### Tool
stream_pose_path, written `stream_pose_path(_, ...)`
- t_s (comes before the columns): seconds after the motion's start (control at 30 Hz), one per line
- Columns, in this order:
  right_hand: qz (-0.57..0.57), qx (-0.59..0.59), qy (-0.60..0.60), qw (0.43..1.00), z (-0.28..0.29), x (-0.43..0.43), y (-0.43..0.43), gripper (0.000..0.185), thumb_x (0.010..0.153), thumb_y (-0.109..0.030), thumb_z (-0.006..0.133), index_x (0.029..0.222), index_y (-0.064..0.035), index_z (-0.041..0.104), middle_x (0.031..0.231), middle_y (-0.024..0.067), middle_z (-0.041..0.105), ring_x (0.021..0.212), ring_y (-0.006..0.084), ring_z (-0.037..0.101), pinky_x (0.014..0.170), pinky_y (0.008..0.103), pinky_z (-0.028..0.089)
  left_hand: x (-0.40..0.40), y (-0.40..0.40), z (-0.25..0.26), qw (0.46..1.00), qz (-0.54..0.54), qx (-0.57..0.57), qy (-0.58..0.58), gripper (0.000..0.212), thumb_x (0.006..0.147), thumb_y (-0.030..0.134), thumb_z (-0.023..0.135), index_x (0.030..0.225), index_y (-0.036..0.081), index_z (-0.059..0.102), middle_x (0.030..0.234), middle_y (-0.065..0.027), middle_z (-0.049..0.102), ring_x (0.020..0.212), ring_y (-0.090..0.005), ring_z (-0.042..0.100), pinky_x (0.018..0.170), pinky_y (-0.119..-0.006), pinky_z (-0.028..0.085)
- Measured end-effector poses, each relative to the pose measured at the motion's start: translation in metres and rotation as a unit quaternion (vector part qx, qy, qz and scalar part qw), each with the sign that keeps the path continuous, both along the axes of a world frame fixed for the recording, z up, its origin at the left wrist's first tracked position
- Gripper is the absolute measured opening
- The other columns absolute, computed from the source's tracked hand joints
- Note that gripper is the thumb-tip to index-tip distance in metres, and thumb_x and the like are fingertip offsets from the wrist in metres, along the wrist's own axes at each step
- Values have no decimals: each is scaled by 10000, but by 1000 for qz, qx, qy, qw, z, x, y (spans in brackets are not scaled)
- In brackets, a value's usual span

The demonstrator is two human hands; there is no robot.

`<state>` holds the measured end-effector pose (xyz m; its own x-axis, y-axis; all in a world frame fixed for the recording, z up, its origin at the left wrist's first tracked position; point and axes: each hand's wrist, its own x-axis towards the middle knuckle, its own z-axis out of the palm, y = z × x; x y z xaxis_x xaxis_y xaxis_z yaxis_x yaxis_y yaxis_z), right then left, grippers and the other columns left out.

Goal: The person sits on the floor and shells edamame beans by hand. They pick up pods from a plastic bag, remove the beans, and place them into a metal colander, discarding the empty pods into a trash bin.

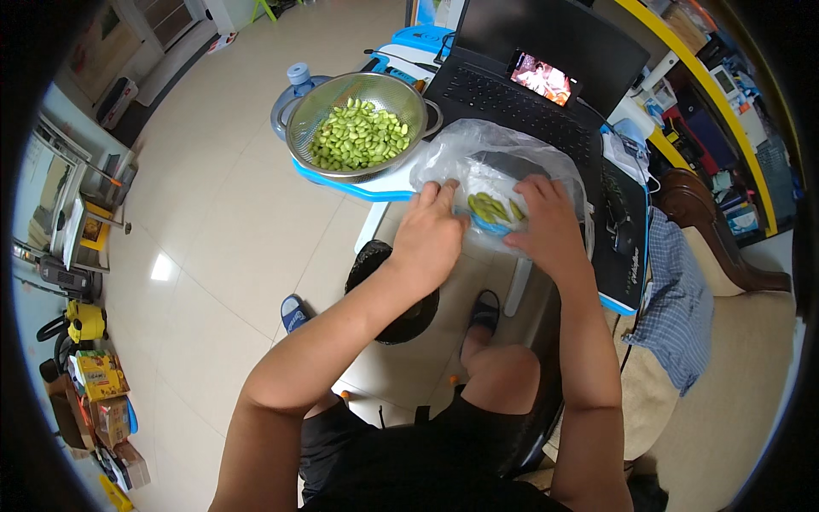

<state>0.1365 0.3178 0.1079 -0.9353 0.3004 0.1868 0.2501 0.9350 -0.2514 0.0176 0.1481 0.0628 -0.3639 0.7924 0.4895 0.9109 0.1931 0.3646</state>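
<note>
A clear plastic bag (489, 144) lies opened out at the table's near edge, partly over the laptop's keyboard. Inside it several green bean pods (488, 207) rest near its front side. My left hand (430, 233) is at the bag's left side, fingertips on the plastic; whether it pinches the film is unclear. At the right side my right hand (547, 224) has its thumb and fingers apart around the bag's edge, close to the pods. To the left stands a perforated metal colander (294, 137) holding many shelled green beans (361, 136).
Behind the bag is an open black laptop (461, 89) with a lit phone (544, 78) leaning on its screen. A blue-capped water bottle (299, 75) stands beyond the colander. Below, between my feet, is a bin with a black liner (416, 323). A sofa (742, 345) is at the right.
</note>
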Motion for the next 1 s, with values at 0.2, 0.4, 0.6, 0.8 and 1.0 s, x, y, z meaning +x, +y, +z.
stream_pose_path(0.2, -24, 69, 70, 995, -4, -21, 15, 772, 509, -160, 866, 1201, -68, 537, 1299, 117, 483, 1232, 318, 423, 1035, 465, 337, -25, 13, 10, 998, 53, -29, 26, 99, 740, 91, 633, 773, 14, 687, 1286, -272, 488, 1103, -380, 466, 910, -427, 382)
stream_pose_path(0.4, 32, 51, 72, 996, -4, -15, 22, 435, 552, -119, 819, 946, -57, 646, 1119, 87, 566, 1124, 301, 473, 972, 441, 374, -5, 6, -3, 997, 56, 43, -44, 247, 722, 253, 753, 752, 17, 689, 1277, -254, 498, 1065, -402, 466, 865, -477, 376)
stream_pose_path(0.6, -11, 154, -9, 988, -18, -29, 24, 88, 655, -87, 689, 730, -44, 671, 791, 116, 606, 870, 287, 557, 781, 437, 461, 8, 21, -3, 992, 101, 40, -58, 182, 701, 159, 770, 789, 30, 677, 1286, -193, 511, 1059, -391, 459, 853, -465, 381)
stream_pose_path(0.8, -25, 123, 4, 992, -27, -37, 32, 60, 658, -76, 662, 691, -26, 655, 780, 130, 624, 822, 314, 571, 740, 428, 475, 11, 11, 10, 991, 79, 70, -80, 295, 715, 101, 748, 973, 25, 627, 1322, -150, 494, 1110, -375, 455, 890, -468, 376)
stream_pose_path(1.0, -76, -169, 171, 968, -9, -37, 14, 123, 680, -50, 673, 796, -23, 643, 795, 120, 619, 819, 300, 582, 726, 404, 475, 22, -18, 27, 983, 46, 148, -99, 322, 729, 36, 731, 1028, 26, 610, 1263, -137, 537, 1115, -348, 484, 919, -423, 390)
